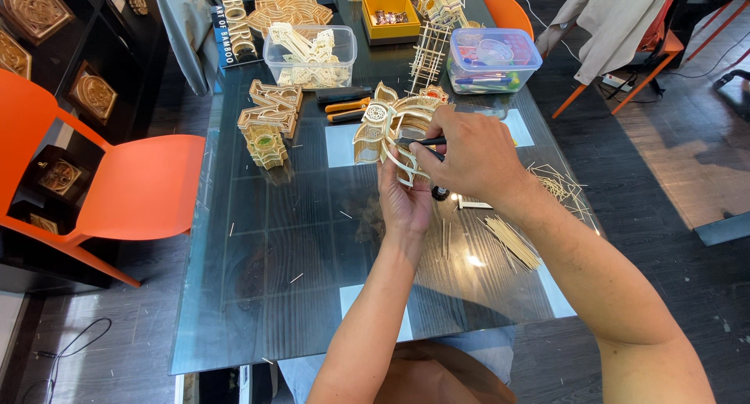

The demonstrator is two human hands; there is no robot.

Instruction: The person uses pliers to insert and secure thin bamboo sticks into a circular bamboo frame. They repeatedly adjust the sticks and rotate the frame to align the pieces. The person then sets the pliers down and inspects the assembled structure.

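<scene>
My left hand holds up a pale bamboo lattice ornament with petal-like loops, gripping its lower part from below. Over its right side, my right hand is closed on a thin black pen-like tool whose tip points left against the lattice. Both hands hover above a dark glass table. A small black cap-like object lies just below my right hand.
Bundles of thin bamboo sticks lie at the right. Bamboo letter-shaped models, orange-handled pliers, two clear plastic boxes and a yellow box stand at the back. An orange chair is at the left.
</scene>
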